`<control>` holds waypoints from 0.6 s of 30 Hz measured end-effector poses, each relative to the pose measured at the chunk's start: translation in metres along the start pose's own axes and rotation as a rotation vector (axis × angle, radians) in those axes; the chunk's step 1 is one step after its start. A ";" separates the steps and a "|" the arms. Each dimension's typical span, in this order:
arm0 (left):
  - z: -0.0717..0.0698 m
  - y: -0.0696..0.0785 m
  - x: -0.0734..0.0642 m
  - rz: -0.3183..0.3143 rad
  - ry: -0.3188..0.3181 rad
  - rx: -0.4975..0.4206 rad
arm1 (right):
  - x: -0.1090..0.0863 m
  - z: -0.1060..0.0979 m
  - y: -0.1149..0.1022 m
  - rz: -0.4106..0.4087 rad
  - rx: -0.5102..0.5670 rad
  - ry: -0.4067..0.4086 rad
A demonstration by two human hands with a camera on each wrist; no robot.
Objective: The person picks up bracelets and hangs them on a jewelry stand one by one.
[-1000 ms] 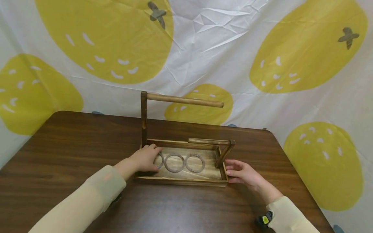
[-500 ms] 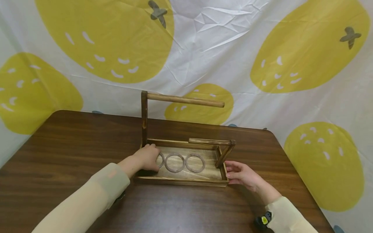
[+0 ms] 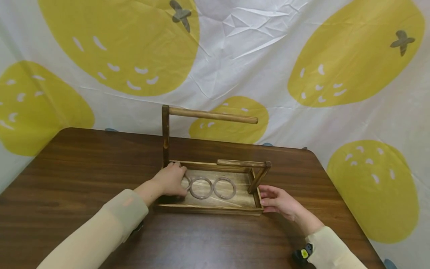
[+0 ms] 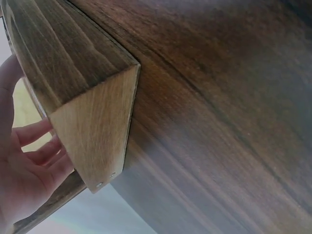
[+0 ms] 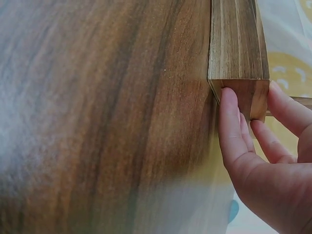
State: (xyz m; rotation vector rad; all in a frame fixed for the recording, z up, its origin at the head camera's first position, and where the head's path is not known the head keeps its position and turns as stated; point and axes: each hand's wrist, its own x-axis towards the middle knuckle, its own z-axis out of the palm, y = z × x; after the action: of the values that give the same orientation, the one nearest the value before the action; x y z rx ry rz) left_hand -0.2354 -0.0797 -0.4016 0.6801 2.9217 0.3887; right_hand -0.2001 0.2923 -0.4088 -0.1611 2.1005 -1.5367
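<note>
A shallow wooden tray (image 3: 211,210) stands on the table, a tall post with a horizontal rod (image 3: 215,116) at its left end and a shorter post with a rod (image 3: 242,163) at its right. Two greyish bangles (image 3: 201,198) lie flat side by side in it. My left hand (image 3: 170,180) reaches over the left end and pinches a third bangle (image 3: 189,179), mostly hidden by the fingers. Against the tray's right end wall rest the fingertips of my right hand (image 3: 280,201), the thumb near the rim. The right wrist view shows these fingers (image 5: 229,117) touching the wall.
Dark brown wood-grain table (image 3: 208,243) surrounds the tray. Behind it hangs a white cloth (image 3: 228,67) printed with big yellow fruit. The upper rod overhangs the tray from the left, and the lower rod from the right.
The left hand's fingers have closed in on the left bangle, which has shifted slightly and now overlaps the middle one's edge. The right hand stays at the tray's end.
</note>
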 end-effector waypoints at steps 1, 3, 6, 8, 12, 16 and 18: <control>-0.001 0.000 0.000 0.003 0.008 -0.009 | 0.000 0.000 0.000 0.000 0.000 0.000; -0.002 0.001 -0.001 0.013 0.027 -0.019 | 0.000 0.000 0.000 -0.001 0.004 0.001; -0.003 0.002 -0.001 0.037 0.065 -0.028 | 0.000 0.000 0.000 -0.001 0.011 0.000; -0.003 0.003 -0.002 0.048 0.093 -0.034 | 0.001 0.000 0.001 0.000 0.018 -0.001; -0.005 0.005 -0.002 0.057 0.127 -0.053 | 0.001 -0.001 0.002 0.001 0.025 -0.002; -0.007 0.007 -0.001 0.043 0.132 -0.082 | 0.001 -0.001 0.001 0.001 0.024 -0.002; -0.008 0.008 0.000 0.029 0.132 -0.103 | 0.001 -0.001 0.001 0.002 0.021 -0.002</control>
State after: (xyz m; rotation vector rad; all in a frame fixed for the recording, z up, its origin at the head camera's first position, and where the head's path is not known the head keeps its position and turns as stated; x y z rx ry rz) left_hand -0.2334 -0.0746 -0.3915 0.7081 2.9911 0.6045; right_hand -0.2009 0.2927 -0.4094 -0.1533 2.0819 -1.5564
